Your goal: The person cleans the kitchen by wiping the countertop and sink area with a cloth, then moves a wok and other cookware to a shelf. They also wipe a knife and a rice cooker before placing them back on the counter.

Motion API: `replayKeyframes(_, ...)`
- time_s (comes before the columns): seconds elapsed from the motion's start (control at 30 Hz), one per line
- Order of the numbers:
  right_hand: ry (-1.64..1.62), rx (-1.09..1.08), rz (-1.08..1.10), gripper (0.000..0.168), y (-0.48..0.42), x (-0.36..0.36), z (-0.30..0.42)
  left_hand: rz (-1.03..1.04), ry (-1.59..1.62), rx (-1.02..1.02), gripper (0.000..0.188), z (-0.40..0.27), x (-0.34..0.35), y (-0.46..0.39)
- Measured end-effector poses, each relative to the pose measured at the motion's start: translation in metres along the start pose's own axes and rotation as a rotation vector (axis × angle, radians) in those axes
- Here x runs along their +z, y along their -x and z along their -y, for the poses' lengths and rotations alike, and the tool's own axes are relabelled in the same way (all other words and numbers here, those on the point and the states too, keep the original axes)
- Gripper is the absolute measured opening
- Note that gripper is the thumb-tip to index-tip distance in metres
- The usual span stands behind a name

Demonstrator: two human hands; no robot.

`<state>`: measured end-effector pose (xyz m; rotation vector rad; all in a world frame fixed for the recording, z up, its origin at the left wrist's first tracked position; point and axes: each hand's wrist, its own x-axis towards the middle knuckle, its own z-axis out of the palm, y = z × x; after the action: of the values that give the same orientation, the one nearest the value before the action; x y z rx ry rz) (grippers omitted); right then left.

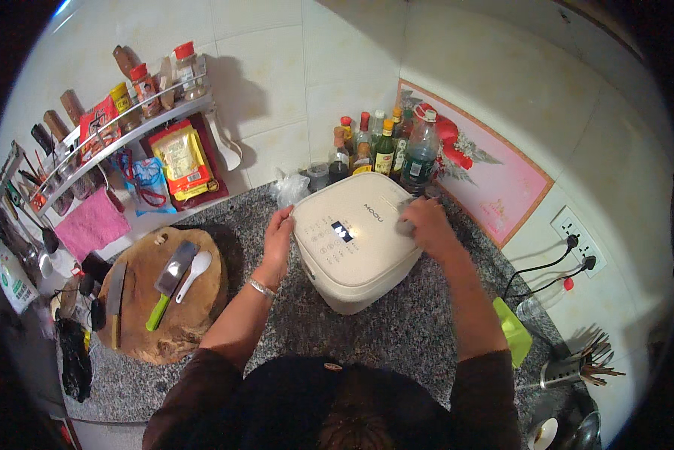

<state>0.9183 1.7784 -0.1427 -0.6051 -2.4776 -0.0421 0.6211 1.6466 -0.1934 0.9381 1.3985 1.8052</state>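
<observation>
A cream-coloured rice cooker [353, 230] stands on the granite counter, its lid closed and a small display lit on top. My left hand [280, 236] rests at its left corner, fingers against the edge of the lid. On the lid's right side, my right hand [429, 225] presses a grey cloth [405, 225], mostly covered by the fingers. To the left lies a round wooden chopping board [145, 292]. It carries a green-handled cleaver [176, 270], a white spoon [195, 273] and a second knife [117, 298].
Sauce bottles [384, 149] and a large plastic bottle [419, 152] crowd the corner behind the cooker. A spice rack [128, 124] hangs on the left wall. Plugs with black cords fill a wall socket [579, 242] at right, above a green object [512, 332] and a metal chopstick holder [562, 371].
</observation>
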Motion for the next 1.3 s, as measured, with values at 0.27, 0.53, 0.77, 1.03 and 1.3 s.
replayKeyframes(0.27, -0.315, -0.136, 0.076, 0.03, -0.02, 0.02, 0.075, -0.022, 0.018, 0.001, 0.034, 0.003, -0.002, 0.003)
replayKeyframes(0.53, -0.034, 0.011, -0.066, 0.027, -0.102, 0.072, -0.018, -0.025, 0.026, 0.053, 0.032, 0.012, 0.001, -0.001)
replayKeyframes(0.77, -0.161, 0.488, 0.135, 0.029, -0.131, 0.077, -0.077, -0.031, -0.066, 0.143, 0.038, 0.027, 0.002, -0.002)
replayKeyframes(1.03, -0.561, 0.785, 0.012, 0.037, -0.022, 0.046, -0.107, 0.023, -0.194, 0.163, 0.052, 0.029, 0.006, 0.001)
replayKeyframes(1.3, -0.668, 0.859, -0.622, 0.045, 0.079, 0.064, 0.019, 0.053, -0.072, 0.064, 0.053, 0.028, 0.003, 0.001)
